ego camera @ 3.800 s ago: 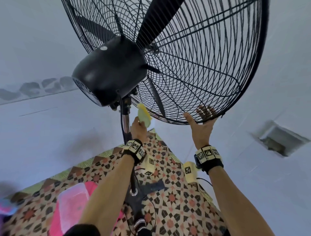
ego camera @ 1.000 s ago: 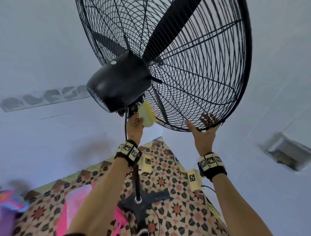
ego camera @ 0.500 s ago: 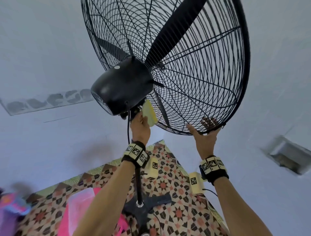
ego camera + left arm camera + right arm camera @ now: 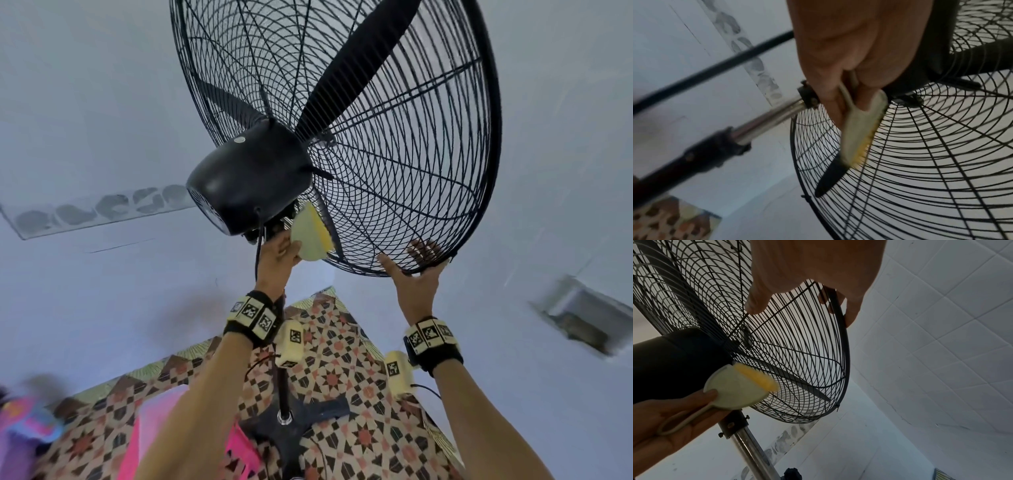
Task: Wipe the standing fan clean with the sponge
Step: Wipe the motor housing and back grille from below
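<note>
The black standing fan has a big wire cage (image 4: 411, 192) and a round motor housing (image 4: 250, 181) above me. My left hand (image 4: 289, 251) holds a pale green sponge holder with a yellow sponge edge (image 4: 310, 236). The yellow edge (image 4: 863, 142) lies against the rear grille just under the housing. The sponge (image 4: 740, 386) also shows in the right wrist view, with my thumb on its back. My right hand (image 4: 411, 274) grips the cage's lower rim (image 4: 844, 340), thumb on the rear wires and fingers curled over the front.
The chrome and black pole (image 4: 282, 387) drops to a dark base (image 4: 308, 414) on a patterned tiled floor. A black cable (image 4: 257, 260) hangs beside my left hand. Something pink (image 4: 150, 421) lies at the lower left. White walls surround the fan, with a recess (image 4: 582, 322) on the right.
My left hand has carried the sponge up from below the cage to the rear grille just under the motor housing. My right hand has kept its grip on the lower rim.
</note>
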Motion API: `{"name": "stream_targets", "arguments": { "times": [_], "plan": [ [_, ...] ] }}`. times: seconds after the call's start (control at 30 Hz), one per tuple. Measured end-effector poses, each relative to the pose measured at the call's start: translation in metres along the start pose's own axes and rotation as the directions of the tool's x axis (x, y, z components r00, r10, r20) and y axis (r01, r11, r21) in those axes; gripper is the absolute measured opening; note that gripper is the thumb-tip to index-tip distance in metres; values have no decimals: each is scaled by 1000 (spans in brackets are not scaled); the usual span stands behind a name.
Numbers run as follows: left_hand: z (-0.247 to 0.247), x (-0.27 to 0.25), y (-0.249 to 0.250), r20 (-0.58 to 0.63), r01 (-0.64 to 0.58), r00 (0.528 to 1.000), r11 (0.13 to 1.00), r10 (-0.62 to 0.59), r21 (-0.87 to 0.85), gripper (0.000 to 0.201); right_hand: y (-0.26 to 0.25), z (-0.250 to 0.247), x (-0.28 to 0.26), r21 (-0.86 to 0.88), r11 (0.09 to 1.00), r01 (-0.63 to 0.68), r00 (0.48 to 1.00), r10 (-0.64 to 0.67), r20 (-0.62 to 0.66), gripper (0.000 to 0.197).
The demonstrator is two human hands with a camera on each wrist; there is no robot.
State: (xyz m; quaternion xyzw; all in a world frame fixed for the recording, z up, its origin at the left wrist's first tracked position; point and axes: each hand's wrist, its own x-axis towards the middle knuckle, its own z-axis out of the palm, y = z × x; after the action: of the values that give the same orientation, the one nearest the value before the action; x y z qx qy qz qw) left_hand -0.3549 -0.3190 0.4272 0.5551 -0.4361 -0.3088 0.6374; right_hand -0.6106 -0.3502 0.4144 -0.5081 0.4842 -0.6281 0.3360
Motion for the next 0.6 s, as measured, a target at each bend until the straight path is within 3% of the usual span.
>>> {"name": "stream_targets", "arguments": {
  "times": [0.1, 0.27, 0.4, 0.53, 0.6],
  "plan": [
    [-12, -5, 0, 52, 2, 999, 998, 1, -64, 30, -1, 1, -2, -6, 1000, 15, 1000, -15, 1, 124],
    [-13, 5, -9, -110, 45, 993, 998, -49, -35, 34, -7, 1, 2, -10, 999, 47, 999, -46, 14, 104],
    [2, 4, -3, -111, -4, 994, 999, 10, 49, 29, -5, 0, 1, 6, 1000, 30, 1000, -30, 10, 111],
    [-9, 4, -1, -33, 51, 998, 997, -53, -57, 35, 0, 0, -2, -9, 1000, 26, 1000, -26, 6, 117],
    [-17, 9, -6, -108, 58, 992, 992, -69, -108, 33, 0, 0, -3, -25, 999, 26, 1000, -26, 4, 117]
  ]
}}
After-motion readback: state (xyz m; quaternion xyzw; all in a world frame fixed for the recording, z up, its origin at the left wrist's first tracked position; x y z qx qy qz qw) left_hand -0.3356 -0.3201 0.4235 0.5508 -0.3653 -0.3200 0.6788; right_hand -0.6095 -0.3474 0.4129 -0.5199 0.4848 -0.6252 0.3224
